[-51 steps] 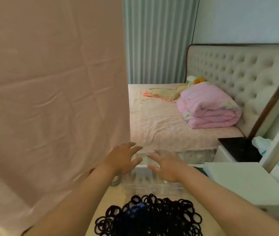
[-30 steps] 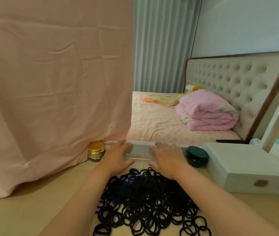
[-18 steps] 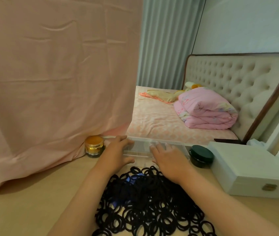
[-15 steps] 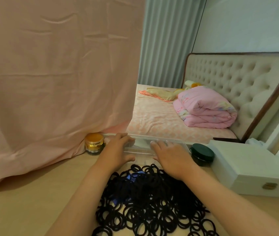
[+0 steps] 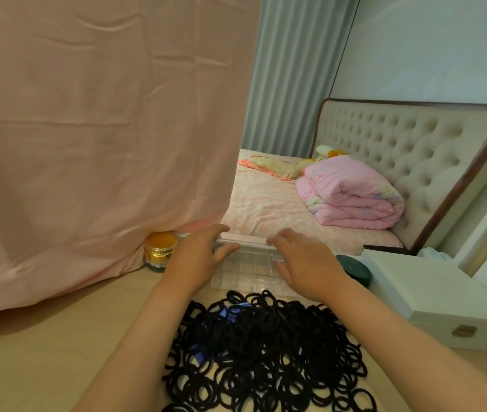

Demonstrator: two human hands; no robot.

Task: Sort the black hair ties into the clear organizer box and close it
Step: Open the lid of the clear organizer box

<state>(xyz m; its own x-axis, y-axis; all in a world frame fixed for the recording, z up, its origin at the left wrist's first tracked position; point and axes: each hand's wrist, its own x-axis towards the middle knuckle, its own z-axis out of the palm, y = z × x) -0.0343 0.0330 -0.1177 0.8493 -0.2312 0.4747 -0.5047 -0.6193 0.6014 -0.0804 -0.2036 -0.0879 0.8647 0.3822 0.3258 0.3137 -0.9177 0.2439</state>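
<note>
**Here, both hands on the lid (image 5: 245, 241) of the clear organizer box (image 5: 248, 272)**

A large pink cloth (image 5: 87, 129) hangs over the left side, and its lower edge lies on the pale wooden table (image 5: 43, 352). Beyond the table is a bed (image 5: 266, 209) with a tufted headboard (image 5: 400, 150) and a folded pink quilt (image 5: 352, 197). A white box (image 5: 432, 295) with a metal clasp sits at the table's right side.

The black hair ties (image 5: 266, 352) lie in a loose heap on the table between the forearms, none of them in the organizer. The clear organizer box stands just behind the heap, at the table's far edge.

The left hand (image 5: 197, 260) holds the lid's left part, fingers close together over the top and thumb against the front edge. The right hand (image 5: 304, 263) pinches the right part the same way, fingers slightly spread. Whether the lid is raised cannot be told.

A gold jar (image 5: 160, 248) stands just left of the organizer, partly under the cloth. A dark green jar (image 5: 355, 270) stands between the organizer and the white box.
</note>
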